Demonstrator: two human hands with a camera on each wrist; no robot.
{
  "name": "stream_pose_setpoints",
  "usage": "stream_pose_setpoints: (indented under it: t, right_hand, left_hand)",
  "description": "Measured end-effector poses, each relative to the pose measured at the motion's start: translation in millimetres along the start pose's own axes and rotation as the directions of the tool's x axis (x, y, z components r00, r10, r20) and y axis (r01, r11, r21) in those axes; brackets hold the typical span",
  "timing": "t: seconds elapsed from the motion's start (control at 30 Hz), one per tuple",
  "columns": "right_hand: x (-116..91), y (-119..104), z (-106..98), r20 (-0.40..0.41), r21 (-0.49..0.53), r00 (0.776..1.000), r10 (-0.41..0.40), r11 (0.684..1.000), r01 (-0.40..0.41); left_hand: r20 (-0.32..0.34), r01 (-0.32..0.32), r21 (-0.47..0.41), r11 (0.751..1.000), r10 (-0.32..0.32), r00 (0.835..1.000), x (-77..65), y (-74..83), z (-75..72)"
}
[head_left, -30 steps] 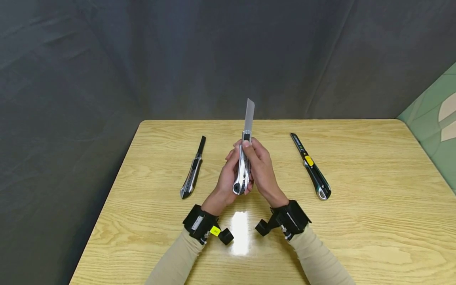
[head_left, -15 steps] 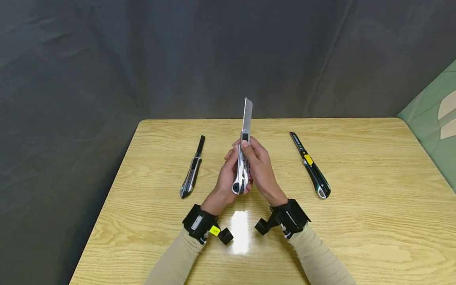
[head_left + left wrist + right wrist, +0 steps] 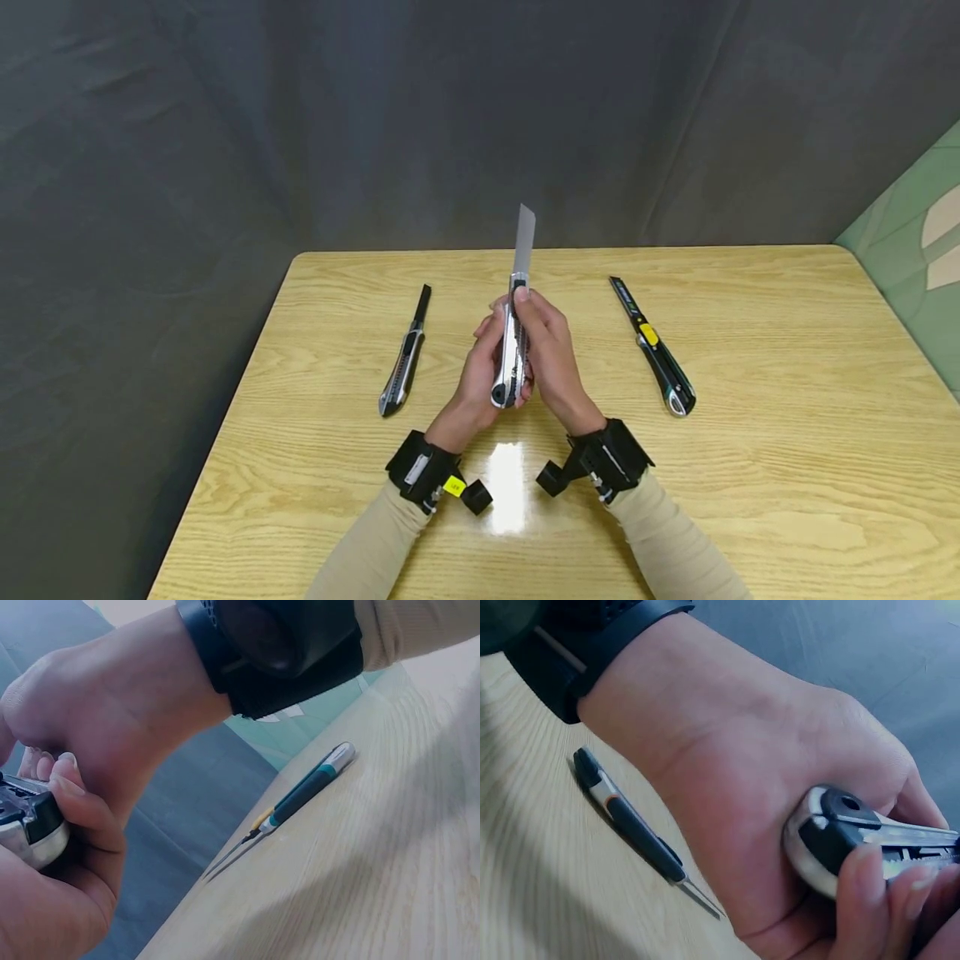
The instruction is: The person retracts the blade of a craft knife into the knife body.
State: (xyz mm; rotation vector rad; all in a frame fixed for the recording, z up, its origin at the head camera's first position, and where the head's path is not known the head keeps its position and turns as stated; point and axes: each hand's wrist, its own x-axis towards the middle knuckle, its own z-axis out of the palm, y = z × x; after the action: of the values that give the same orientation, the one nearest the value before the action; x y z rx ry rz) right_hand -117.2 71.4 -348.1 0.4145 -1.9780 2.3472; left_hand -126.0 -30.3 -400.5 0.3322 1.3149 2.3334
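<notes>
Both hands hold a silver and black snap-off utility knife, its handle toward the person and a broad grey blade extended away. My left hand grips the handle from the left, fingers curled beneath it. From the right, my right hand holds it too, with the thumb on top at the black slider near the blade end. The rounded butt of the utility knife shows against the palm in the right wrist view. In the left wrist view, fingertips curl around that same butt.
On the wooden table, a slimmer grey and black utility knife lies to the left. A dark green and black utility knife with a yellow slider lies to the right. Dark cloth hangs behind the table's far edge.
The right thumb has shifted slightly forward over the slider. The held utility knife swayed a little left and back; its blade length looks about the same.
</notes>
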Motion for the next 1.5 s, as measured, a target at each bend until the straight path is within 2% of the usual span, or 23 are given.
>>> stream_pose_setpoints:
  t: [0.17,0.37,0.63,0.97,1.2,1.5]
  right_hand:
    - [0.4,-0.5,-1.1,-0.012,0.007,1.000,0.017,1.000,-0.017]
    - [5.1,16.7,-6.2,-0.002,0.026,0.999,0.050,0.998,-0.049]
    - [8.2,27.0,-6.0,-0.036,0.040,0.999,-0.008,0.999,0.009]
    - [2.0,4.3,1.8,-0.050,-0.047,0.999,0.018,0.999,-0.021]
    - [2.0,3.4,2.1,-0.038,-0.058,0.999,0.020,0.998,-0.022]
    - [7.6,29.2,-6.1,-0.024,-0.040,1.000,0.005,0.999,-0.006]
  left_hand:
    - [-0.008,0.006,0.048,0.999,-0.006,1.000,-1.1,-2.1,1.4]
    - [-0.012,0.004,0.041,0.999,-0.003,1.000,-0.4,-4.4,1.6]
    - [-0.020,0.000,0.043,0.999,0.000,1.000,-0.1,-5.1,1.7]
    - [-0.022,0.011,0.030,0.999,-0.011,1.000,-1.5,-4.7,0.9]
    - [-0.031,0.012,0.022,1.000,-0.012,0.999,-1.5,-4.7,0.2]
    - [-0.027,0.011,0.012,1.000,-0.011,1.000,-1.7,-2.2,1.4]
